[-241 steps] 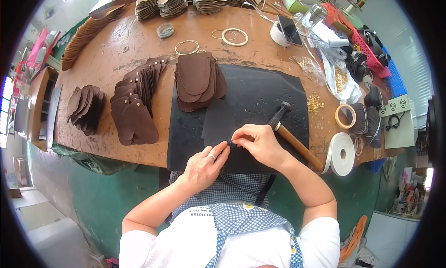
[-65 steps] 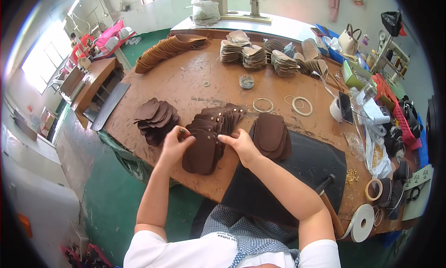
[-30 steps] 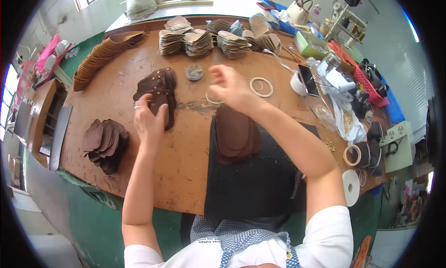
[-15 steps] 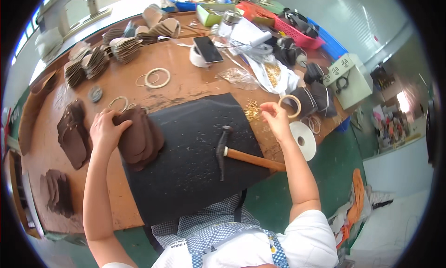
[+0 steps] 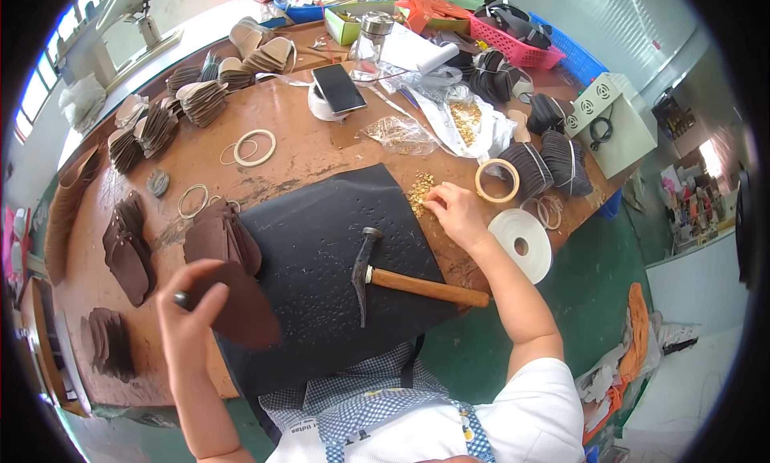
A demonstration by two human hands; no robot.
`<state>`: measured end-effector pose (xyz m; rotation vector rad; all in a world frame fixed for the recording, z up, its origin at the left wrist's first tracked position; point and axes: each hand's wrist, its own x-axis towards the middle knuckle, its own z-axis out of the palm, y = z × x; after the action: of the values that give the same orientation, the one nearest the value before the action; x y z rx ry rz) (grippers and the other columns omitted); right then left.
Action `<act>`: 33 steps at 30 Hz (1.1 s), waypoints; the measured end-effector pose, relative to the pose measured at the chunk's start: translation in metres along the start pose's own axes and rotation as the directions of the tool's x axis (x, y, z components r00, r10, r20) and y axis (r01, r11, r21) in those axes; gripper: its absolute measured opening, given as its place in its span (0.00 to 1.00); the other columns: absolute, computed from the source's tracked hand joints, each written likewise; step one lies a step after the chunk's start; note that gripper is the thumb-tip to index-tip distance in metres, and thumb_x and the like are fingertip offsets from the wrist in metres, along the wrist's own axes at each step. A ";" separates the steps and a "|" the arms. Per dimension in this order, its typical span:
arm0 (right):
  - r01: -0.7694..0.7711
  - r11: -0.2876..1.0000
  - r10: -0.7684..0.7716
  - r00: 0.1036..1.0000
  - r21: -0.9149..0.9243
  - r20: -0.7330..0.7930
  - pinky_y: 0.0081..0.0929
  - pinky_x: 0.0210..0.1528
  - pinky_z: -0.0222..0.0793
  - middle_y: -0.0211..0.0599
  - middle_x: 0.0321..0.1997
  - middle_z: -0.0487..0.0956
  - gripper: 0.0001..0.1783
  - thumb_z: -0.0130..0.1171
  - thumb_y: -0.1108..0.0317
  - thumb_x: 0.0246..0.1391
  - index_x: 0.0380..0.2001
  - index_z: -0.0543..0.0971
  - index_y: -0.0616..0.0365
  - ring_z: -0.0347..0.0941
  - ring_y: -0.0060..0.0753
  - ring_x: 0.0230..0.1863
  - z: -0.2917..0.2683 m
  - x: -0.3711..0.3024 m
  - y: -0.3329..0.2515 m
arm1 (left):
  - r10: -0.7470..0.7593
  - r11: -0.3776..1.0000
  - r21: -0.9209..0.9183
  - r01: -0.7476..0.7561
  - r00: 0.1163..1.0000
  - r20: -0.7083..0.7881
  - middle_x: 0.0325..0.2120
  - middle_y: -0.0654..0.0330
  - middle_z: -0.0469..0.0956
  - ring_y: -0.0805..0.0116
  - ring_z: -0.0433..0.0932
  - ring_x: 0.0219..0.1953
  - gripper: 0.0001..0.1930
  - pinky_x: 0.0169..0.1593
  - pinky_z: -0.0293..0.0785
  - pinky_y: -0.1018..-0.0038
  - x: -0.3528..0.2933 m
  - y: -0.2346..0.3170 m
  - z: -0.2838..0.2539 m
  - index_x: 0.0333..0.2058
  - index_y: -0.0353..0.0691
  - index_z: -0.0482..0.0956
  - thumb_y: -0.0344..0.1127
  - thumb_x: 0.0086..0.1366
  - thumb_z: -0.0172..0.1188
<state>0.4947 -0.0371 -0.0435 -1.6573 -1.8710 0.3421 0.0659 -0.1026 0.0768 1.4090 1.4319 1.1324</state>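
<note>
Your brown workbench (image 5: 321, 142), black mat (image 5: 321, 246) with the hammer (image 5: 401, 280) in front of you, stacks of brown leather pieces (image 5: 128, 246) left, tape rolls (image 5: 523, 242) right, small brass fittings (image 5: 420, 190) at the mat's edge

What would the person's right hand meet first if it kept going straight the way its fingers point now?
The right hand points up-left, its fingers already at the small gold pieces by the black mat's edge. Those come first; beyond lies bare wooden table, though depth is unclear.
</note>
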 end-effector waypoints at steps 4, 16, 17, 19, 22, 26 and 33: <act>0.092 0.994 -0.096 0.993 -0.061 -0.063 0.36 0.35 0.73 0.43 0.32 0.80 0.05 0.66 0.70 0.53 0.30 0.83 0.60 0.78 0.46 0.31 0.000 0.001 -0.004 | -0.290 0.948 -0.112 0.299 0.953 0.085 0.28 0.69 0.80 0.80 0.76 0.31 0.08 0.37 0.71 0.82 -0.034 -0.037 0.024 0.37 0.35 0.84 0.28 0.57 0.69; -0.181 0.823 0.171 0.983 0.539 0.070 0.18 0.37 0.74 0.31 0.36 0.83 0.04 0.62 0.78 0.59 0.37 0.82 0.62 0.78 0.19 0.34 -0.017 -0.027 -0.110 | -0.315 0.903 -0.256 0.346 0.936 0.157 0.34 0.63 0.84 0.78 0.79 0.36 0.11 0.43 0.77 0.81 -0.048 -0.068 0.049 0.43 0.32 0.85 0.29 0.62 0.69; -0.236 0.706 0.158 0.972 0.667 0.176 0.19 0.38 0.75 0.32 0.36 0.83 0.04 0.62 0.79 0.59 0.37 0.82 0.62 0.79 0.20 0.34 -0.005 -0.039 -0.137 | -0.307 0.912 -0.244 0.331 0.943 0.131 0.34 0.63 0.83 0.79 0.79 0.36 0.11 0.41 0.77 0.82 -0.052 -0.071 0.046 0.43 0.31 0.84 0.29 0.63 0.68; -0.270 0.600 0.055 0.953 0.753 0.298 0.20 0.40 0.77 0.34 0.36 0.83 0.05 0.62 0.82 0.58 0.38 0.82 0.64 0.80 0.22 0.35 0.016 -0.060 -0.177 | -0.303 0.910 -0.253 0.327 0.944 0.130 0.34 0.64 0.83 0.79 0.79 0.35 0.11 0.41 0.77 0.82 -0.056 -0.075 0.043 0.43 0.31 0.84 0.29 0.63 0.68; -0.158 0.626 -0.136 0.942 0.764 0.306 0.21 0.41 0.77 0.35 0.36 0.83 0.07 0.63 0.84 0.56 0.37 0.83 0.64 0.80 0.24 0.36 0.050 -0.074 -0.202 | -0.295 0.897 -0.297 0.327 0.944 0.149 0.33 0.64 0.83 0.79 0.79 0.35 0.11 0.41 0.77 0.82 -0.062 -0.077 0.043 0.44 0.32 0.84 0.29 0.64 0.68; 0.136 0.730 -0.277 0.955 0.670 0.108 0.21 0.40 0.76 0.33 0.34 0.80 0.09 0.67 0.84 0.50 0.34 0.85 0.62 0.78 0.24 0.36 0.071 -0.074 -0.214 | -0.304 0.876 -0.345 0.336 0.942 0.144 0.33 0.64 0.83 0.79 0.79 0.35 0.10 0.40 0.77 0.81 -0.066 -0.069 0.042 0.43 0.32 0.84 0.30 0.65 0.67; 0.014 0.730 -0.225 0.949 0.683 0.221 0.21 0.41 0.75 0.30 0.35 0.77 0.09 0.71 0.82 0.46 0.31 0.86 0.59 0.75 0.22 0.35 0.077 -0.073 -0.222 | -0.256 0.879 -0.363 0.308 0.949 0.185 0.34 0.66 0.83 0.79 0.78 0.36 0.09 0.41 0.76 0.81 -0.071 -0.068 0.031 0.42 0.33 0.85 0.29 0.65 0.66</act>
<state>0.2724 -0.1326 0.0015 -1.0065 -1.7298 1.1213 0.0808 -0.1696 0.0005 0.9406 1.1905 1.0416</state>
